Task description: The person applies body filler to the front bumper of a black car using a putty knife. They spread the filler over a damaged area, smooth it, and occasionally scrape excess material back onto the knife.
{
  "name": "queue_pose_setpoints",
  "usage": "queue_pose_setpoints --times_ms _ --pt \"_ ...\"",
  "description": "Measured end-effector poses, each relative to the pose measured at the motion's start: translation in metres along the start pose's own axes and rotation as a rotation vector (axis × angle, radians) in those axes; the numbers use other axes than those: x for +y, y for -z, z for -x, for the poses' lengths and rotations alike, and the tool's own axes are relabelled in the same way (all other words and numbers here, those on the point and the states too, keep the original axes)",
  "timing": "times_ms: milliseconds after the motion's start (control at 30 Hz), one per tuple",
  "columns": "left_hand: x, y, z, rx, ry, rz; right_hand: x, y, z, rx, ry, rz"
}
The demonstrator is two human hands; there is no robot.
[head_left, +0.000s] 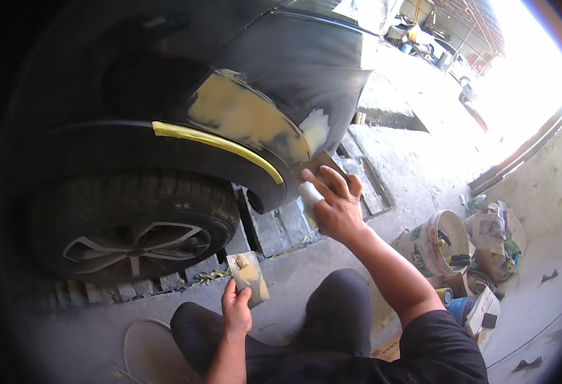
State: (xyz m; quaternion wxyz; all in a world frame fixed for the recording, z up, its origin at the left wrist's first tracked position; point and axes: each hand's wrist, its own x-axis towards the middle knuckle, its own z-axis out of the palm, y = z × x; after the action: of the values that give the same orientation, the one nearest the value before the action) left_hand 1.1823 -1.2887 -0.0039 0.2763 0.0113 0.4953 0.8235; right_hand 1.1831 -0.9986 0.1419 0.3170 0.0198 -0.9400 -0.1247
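A dark car body panel (281, 70) rises in front of me, with a broad tan patch of body filler (242, 112) above the wheel arch and a smaller pale patch (316, 128) beside it. A strip of yellow masking tape (213, 142) follows the arch. My right hand (338, 205), a white wrap on one finger, is closed on a flat dark filler spreader (327, 168) at the panel's lower corner. Low in front of my knees, my left hand (237, 307) grips a flat rectangular filler plate (250, 281) smeared with tan filler, a small lump near its top.
The car's wheel (134, 246) stands at the left beside a floor grating (281, 230). To my right are a white bucket (425, 246) with tools in it, a bag of rubbish (495, 233) and a blue can (461, 308). A thin hose (127, 342) lies at lower left.
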Motion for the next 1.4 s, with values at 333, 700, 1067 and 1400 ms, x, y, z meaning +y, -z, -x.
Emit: queue_pose_setpoints --times_ms 333,700,1067,1400 --pt "0.0 0.001 -0.001 0.003 0.017 0.095 -0.01 0.053 -0.064 0.21 0.203 -0.04" --pt "-0.006 0.017 -0.006 0.029 0.025 0.1 -0.004 0.015 -0.037 0.114 0.171 0.057" --pt "0.022 -0.016 -0.001 -0.03 0.041 0.342 -0.008 0.007 0.013 -0.116 -0.037 -0.072" --pt "0.084 -0.075 -0.007 -0.147 -0.169 0.563 -0.047 0.051 0.041 -0.322 -0.014 -1.371"
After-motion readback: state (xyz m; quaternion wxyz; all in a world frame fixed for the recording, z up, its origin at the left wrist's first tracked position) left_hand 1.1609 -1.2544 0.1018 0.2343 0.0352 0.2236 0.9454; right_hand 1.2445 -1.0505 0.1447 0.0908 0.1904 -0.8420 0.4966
